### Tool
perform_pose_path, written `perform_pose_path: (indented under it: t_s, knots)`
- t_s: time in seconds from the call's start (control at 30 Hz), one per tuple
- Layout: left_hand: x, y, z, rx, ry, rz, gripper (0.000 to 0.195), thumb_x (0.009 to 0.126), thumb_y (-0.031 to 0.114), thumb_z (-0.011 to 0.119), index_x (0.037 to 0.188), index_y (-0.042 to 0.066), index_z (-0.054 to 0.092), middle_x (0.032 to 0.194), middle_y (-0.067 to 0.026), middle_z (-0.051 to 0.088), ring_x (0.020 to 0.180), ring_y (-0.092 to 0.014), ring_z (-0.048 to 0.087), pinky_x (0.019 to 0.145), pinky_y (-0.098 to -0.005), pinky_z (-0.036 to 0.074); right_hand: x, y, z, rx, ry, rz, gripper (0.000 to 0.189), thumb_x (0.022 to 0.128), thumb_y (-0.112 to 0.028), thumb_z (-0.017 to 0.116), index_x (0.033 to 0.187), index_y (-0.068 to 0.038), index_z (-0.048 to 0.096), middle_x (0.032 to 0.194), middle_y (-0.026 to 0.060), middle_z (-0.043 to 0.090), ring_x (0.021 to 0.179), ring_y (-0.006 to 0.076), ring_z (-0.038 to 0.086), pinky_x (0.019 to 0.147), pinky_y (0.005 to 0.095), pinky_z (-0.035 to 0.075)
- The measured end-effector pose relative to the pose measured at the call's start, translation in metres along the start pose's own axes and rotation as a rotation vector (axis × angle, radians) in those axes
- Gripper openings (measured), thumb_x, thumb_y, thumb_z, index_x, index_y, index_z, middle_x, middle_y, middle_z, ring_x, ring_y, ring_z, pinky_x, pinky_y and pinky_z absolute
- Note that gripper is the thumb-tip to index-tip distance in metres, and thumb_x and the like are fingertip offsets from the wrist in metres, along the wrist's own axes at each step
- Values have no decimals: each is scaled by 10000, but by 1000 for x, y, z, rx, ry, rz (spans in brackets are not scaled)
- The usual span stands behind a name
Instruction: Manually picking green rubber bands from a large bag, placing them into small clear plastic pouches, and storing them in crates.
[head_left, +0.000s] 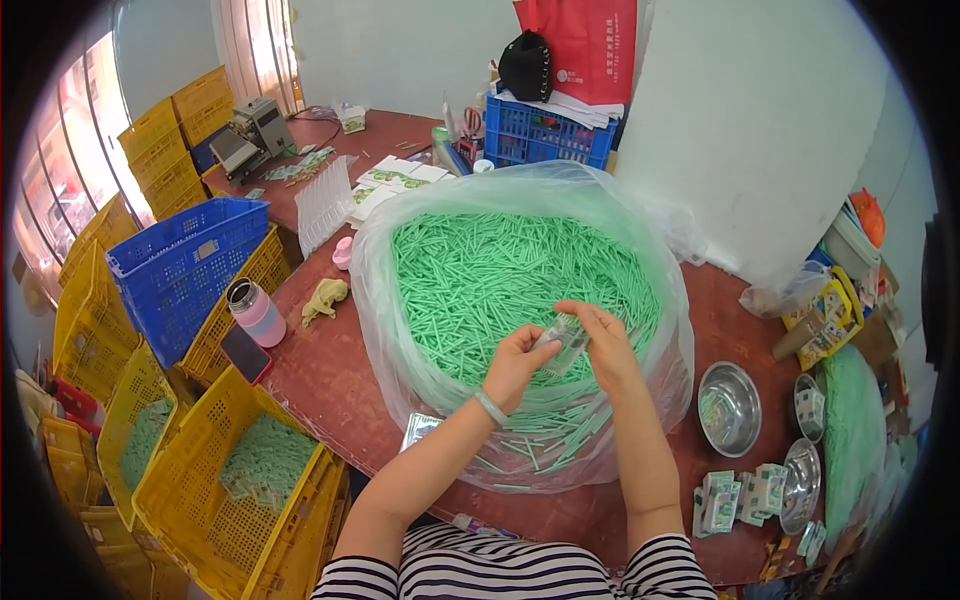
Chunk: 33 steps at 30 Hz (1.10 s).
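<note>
A large clear plastic bag (671, 360) stands wide open on the red-brown table (322, 382), full of thin green sticks (480, 285). Over its near side, my left hand (517, 364) pinches a small transparent printed packet (562, 352) between thumb and fingers. My right hand (606, 341) is at the packet's upper right edge, its fingertips touching the top. Green content shows near the packet's top; how much is inside I cannot tell. Loose sticks lie in the bag's near folds, below my hands. A stack of flat printed packets (418, 429) lies by my left forearm, partly hidden by it.
Steel bowls (729, 409) and bundles of packets (720, 506) sit at the right. To the left are a pink bottle (259, 319), a phone (245, 354), a yellow cloth (325, 300) and yellow crates (217, 517), some holding filled packets. A blue crate (547, 135) stands behind the bag.
</note>
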<state>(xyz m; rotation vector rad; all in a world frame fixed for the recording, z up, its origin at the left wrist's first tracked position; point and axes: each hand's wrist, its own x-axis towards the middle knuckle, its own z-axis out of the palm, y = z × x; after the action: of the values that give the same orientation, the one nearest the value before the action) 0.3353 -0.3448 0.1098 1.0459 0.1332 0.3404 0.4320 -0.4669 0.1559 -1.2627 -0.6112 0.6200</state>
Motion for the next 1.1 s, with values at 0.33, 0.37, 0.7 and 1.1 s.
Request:
perform_pose_path:
  t_s: [0.33,0.37,0.7,1.1]
  knots:
    - [-15,18,-18,-282,27,-95,122,870,124,647,956,81,571,919,21,629,815,-69,561,725,-232,443,1,-35,-11,-54,212,-312,245,965,-237,496,998,-11,583,666,-12,552,600,71,494,574,220,386]
    - [-15,19,-22,-283,29,-87,122,870,124,647,956,81,571,919,21,629,815,-69,561,725,-232,443,-1,-28,0,-144,178,-196,172,915,-184,567,931,-15,597,611,-51,489,541,28,398,496,201,285]
    - [-83,84,-70,470,-70,247,509,796,52,699,1268,83,511,1040,-28,633,916,-101,566,773,-272,475,-20,-3,87,-824,-291,-391,121,773,-80,700,758,7,617,624,-3,512,561,76,425,482,255,315]
    - [-264,199,-268,1646,619,383,137,648,202,760,703,93,699,695,-94,588,725,-274,574,663,-385,463,-26,5,181,-862,-504,-289,161,773,-17,666,934,-14,655,702,14,561,558,72,406,492,224,317]
